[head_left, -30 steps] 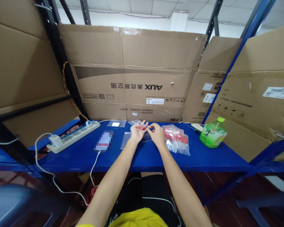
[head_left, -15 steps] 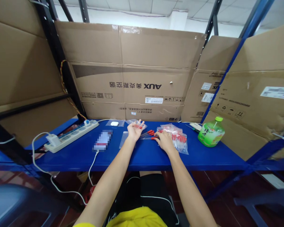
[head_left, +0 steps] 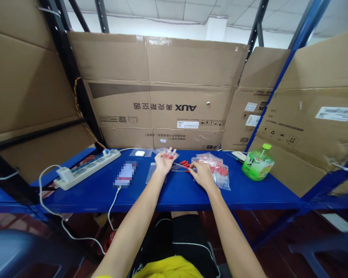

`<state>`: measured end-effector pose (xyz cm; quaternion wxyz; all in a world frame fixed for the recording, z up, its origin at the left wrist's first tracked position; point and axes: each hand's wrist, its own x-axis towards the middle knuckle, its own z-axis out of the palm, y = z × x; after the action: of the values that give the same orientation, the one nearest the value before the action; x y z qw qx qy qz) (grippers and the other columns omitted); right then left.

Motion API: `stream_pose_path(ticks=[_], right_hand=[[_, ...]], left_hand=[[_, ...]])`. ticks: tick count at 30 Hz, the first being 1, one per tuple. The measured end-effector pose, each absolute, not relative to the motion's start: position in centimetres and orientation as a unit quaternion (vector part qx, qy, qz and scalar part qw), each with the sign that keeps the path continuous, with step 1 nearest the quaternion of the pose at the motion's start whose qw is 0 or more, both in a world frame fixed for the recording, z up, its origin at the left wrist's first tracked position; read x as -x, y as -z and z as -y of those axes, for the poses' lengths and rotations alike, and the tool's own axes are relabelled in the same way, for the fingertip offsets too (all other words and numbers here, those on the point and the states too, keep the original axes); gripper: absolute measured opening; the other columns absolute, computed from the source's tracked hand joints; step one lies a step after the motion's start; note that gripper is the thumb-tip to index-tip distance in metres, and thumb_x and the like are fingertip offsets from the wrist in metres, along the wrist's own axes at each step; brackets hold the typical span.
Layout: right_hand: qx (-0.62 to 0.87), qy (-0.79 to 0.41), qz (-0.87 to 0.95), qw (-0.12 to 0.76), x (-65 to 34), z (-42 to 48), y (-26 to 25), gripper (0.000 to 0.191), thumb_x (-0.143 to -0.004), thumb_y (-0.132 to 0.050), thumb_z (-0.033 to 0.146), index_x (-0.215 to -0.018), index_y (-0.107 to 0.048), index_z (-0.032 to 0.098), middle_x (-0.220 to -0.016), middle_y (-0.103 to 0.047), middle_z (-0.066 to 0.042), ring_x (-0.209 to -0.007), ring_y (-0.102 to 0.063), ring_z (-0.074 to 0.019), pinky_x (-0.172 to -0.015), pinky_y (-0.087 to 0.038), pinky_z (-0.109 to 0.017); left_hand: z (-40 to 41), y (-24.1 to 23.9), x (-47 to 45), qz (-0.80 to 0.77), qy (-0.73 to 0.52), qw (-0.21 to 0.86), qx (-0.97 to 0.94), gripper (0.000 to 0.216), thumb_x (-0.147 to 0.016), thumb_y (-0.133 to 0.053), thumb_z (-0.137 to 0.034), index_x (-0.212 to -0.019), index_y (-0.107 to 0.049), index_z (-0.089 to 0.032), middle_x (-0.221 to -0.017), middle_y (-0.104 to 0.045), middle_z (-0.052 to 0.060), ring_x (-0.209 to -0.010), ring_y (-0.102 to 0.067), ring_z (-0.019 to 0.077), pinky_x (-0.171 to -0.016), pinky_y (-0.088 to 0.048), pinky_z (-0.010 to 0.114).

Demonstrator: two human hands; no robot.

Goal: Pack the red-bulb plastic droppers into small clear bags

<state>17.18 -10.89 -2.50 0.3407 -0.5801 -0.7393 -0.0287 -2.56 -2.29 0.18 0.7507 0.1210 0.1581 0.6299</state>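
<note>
My left hand (head_left: 164,163), palm turned up, holds a clear plastic bag (head_left: 161,151) with something red in it. My right hand (head_left: 202,173) pinches the red end of a thin red-handled tool (head_left: 181,166), perhaps a small screwdriver. Its slim shaft points left towards my left palm. Just behind it, several more red-handled tools (head_left: 184,163) lie in a small pile on the blue table. Filled clear bags with red handles inside (head_left: 219,170) are heaped beside and partly behind my right hand. Under my left wrist lies a flat clear bag (head_left: 151,172).
The blue table (head_left: 104,199) holds a phone (head_left: 125,173) on a white cable, a power strip (head_left: 88,168) and a white earbud case (head_left: 139,153) on a clear bag. A green bottle (head_left: 258,164) stands at right. Cardboard panels (head_left: 162,61) wall the back and sides.
My right hand has lifted one red-handled tool off the pile, and its shaft now reaches towards my left hand. My left hand still holds the bag in nearly the same place.
</note>
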Motion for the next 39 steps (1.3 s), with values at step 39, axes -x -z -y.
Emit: stream_pose_path(ticks=[39], right_hand=[[0.375,-0.378,0.591,0.606,-13.8,6.8,1.8,0.039,-0.071,-0.083,0.051,-0.091,-0.067,0.021,-0.079,-0.073,-0.001,-0.071,-0.069,-0.0189,-0.072,-0.059,-0.034]], left_hand=[[3.7,-1.2,2.0,-0.096,-0.477,0.839,-0.243,0.078,-0.06,-0.05,-0.014,-0.138,-0.054,-0.008,-0.15,-0.055,0.023,-0.14,-0.051,0.0434,-0.101,-0.053,0.061]])
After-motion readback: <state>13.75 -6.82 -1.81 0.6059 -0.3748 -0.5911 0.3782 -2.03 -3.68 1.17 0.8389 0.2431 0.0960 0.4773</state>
